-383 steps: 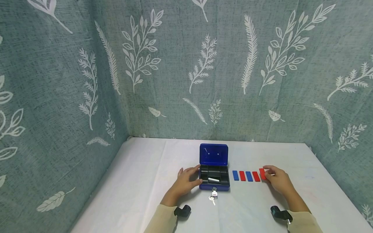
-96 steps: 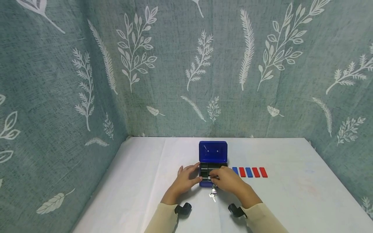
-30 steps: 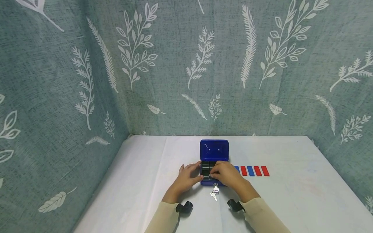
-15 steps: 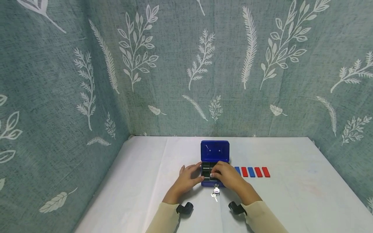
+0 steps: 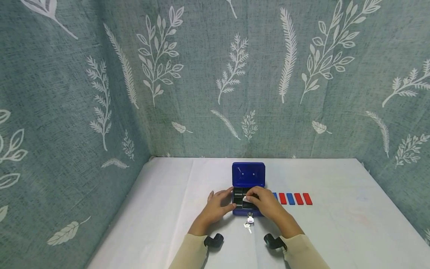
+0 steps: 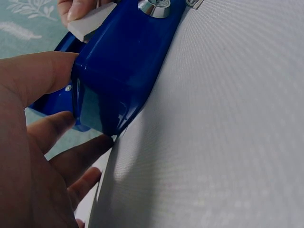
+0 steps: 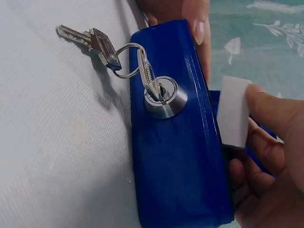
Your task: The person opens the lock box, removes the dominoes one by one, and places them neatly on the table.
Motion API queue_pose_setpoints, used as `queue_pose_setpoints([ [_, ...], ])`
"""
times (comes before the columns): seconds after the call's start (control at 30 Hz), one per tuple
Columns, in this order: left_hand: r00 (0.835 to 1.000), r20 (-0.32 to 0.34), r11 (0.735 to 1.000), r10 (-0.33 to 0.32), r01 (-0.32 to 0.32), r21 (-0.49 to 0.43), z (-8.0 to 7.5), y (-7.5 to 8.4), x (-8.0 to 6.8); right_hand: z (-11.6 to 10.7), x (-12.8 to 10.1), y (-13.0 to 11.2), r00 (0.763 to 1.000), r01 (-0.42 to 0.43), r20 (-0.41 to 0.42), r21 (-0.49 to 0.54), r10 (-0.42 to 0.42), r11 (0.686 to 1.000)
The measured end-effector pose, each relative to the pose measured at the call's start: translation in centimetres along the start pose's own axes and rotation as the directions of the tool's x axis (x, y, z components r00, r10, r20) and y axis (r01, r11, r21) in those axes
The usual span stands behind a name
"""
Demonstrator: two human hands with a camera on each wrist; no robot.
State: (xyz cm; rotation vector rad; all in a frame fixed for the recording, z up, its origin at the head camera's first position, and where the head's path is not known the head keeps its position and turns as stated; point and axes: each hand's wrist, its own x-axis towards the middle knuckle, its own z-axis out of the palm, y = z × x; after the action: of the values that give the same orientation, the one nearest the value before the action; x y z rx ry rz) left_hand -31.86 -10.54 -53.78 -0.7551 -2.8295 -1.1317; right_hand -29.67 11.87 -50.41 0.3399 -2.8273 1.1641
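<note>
In the head view a small blue cash box (image 5: 248,213) stands with its lid (image 5: 248,174) raised, showing a black divided tray (image 5: 237,201). My left hand (image 5: 215,206) is spread along the box's left side. In the left wrist view, its thumb touches the top front corner and its fingertips the side wall. Between thumb and fingers, my right hand (image 5: 265,201) pinches a white rectangular block (image 7: 233,112) just above the tray's front middle. Part of the tray is hidden behind that hand. Two keys (image 5: 249,223) on a ring hang at the front lock (image 7: 165,99), one inserted.
Right of the box, flat blue and red tiles form a row: a blue tile (image 5: 275,195) partly hidden by the right hand, a red tile (image 5: 283,198), another blue tile (image 5: 290,198), then two more reds. A white cloth (image 5: 161,209) covers the table; patterned curtains (image 5: 201,93) surround it.
Earlier my right hand held the last red tile at the row's end; it lies there now. That hand moved left into the tray, took the white block and lifted it slightly. Left hand unchanged.
</note>
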Motion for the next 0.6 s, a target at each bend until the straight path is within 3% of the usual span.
queue_pose_setpoints([
  [0.23, 1.000, -0.012, 1.000, 0.023, -0.023, 0.005, 0.10, -0.18, 0.08, -0.21, -0.12, -0.25, 0.994, -0.030, -0.096, 0.135, 0.044, 0.990],
  [0.47, 1.000, -0.006, 1.000, 0.015, -0.015, 0.000, -0.04, 0.03, -0.03, -0.22, -0.02, -0.18, 0.979, -0.007, -0.187, 0.360, 0.079, 0.933],
  [0.6, 1.000, -0.011, 1.000, 0.022, -0.022, -0.001, -0.07, -0.12, -0.02, 0.00, 0.07, -0.16, 0.977, 0.003, -0.197, 0.395, 0.082, 0.919],
])
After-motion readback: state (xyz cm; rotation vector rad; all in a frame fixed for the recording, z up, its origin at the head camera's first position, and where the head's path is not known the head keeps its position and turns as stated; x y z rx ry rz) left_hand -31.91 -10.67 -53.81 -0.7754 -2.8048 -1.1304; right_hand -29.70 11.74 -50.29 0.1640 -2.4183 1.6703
